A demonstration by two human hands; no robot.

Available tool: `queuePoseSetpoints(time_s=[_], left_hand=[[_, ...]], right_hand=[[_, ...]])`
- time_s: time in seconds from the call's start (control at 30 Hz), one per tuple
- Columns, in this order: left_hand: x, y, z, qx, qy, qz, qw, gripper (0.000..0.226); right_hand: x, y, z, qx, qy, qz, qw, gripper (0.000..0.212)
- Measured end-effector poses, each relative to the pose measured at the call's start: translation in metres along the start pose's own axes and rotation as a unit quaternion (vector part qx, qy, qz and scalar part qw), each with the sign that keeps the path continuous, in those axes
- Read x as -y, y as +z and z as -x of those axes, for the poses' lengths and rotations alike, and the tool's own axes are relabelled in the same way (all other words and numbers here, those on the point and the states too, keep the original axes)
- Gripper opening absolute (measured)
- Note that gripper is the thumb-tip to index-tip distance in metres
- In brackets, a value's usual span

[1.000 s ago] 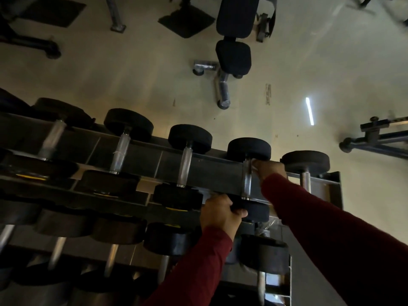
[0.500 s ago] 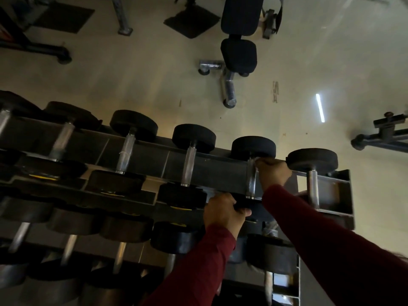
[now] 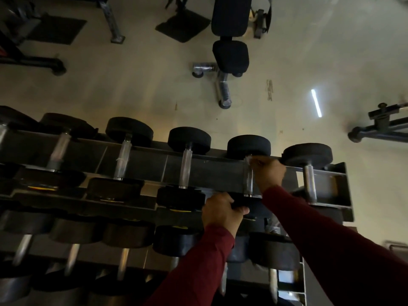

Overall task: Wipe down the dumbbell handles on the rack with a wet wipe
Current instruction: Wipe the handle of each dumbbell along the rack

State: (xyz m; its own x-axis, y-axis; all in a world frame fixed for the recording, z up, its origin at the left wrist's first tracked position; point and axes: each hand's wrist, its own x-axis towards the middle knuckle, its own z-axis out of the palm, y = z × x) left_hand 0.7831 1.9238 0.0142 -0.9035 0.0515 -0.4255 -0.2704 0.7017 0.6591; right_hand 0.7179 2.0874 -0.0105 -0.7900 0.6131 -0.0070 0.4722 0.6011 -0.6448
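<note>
Right hand (image 3: 268,174) clamps wet wipe (image 3: 250,160) on far end of dumbbell handle (image 3: 249,182), top rack (image 3: 326,186); left hand (image 3: 221,212) grips near head (image 3: 247,203).

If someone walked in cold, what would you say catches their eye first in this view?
Two red-sleeved arms reaching into the dumbbell rack: the right hand grips a top-row dumbbell handle with a wipe, while the left hand holds that dumbbell's near head. Beyond, a black bench stands on the floor.

The dark metal rack (image 3: 220,173) stands on the pale floor (image 3: 132,89) and carries rows of black dumbbells (image 3: 188,164).
</note>
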Motion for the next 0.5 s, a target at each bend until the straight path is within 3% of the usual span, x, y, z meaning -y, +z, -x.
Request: queuePoseSetpoints(time_s=[0.07, 0.17, 0.23, 0.33, 0.4, 0.5], left_hand=[[0.000, 0.000, 0.000, -0.003, 0.000, 0.002, 1.000, 0.036], [0.000, 0.001, -0.001, -0.003, 0.001, 0.001, 1.000, 0.036], [-0.001, 0.001, -0.001, -0.003, 0.000, -0.001, 1.000, 0.036], [-0.001, 0.001, 0.000, -0.007, 0.004, 0.003, 1.000, 0.035], [-0.001, 0.001, 0.001, -0.006, 0.004, 0.004, 1.000, 0.033], [-0.002, 0.000, 0.002, -0.006, 0.004, 0.002, 1.000, 0.033]], right_hand=[[-0.005, -0.005, -0.001, 0.018, 0.179, -0.117, 0.977, 0.018], [-0.025, 0.000, -0.021, 0.081, 0.252, -0.175, 0.948, 0.027], [-0.032, 0.002, -0.028, 0.097, 0.239, -0.163, 0.952, 0.033], [-0.009, -0.021, -0.011, 0.130, 0.172, -0.104, 0.971, 0.015], [-0.018, -0.027, -0.005, 0.197, 0.118, -0.027, 0.973, 0.014], [-0.031, -0.033, 0.004, 0.298, 0.087, 0.082, 0.947, 0.026]])
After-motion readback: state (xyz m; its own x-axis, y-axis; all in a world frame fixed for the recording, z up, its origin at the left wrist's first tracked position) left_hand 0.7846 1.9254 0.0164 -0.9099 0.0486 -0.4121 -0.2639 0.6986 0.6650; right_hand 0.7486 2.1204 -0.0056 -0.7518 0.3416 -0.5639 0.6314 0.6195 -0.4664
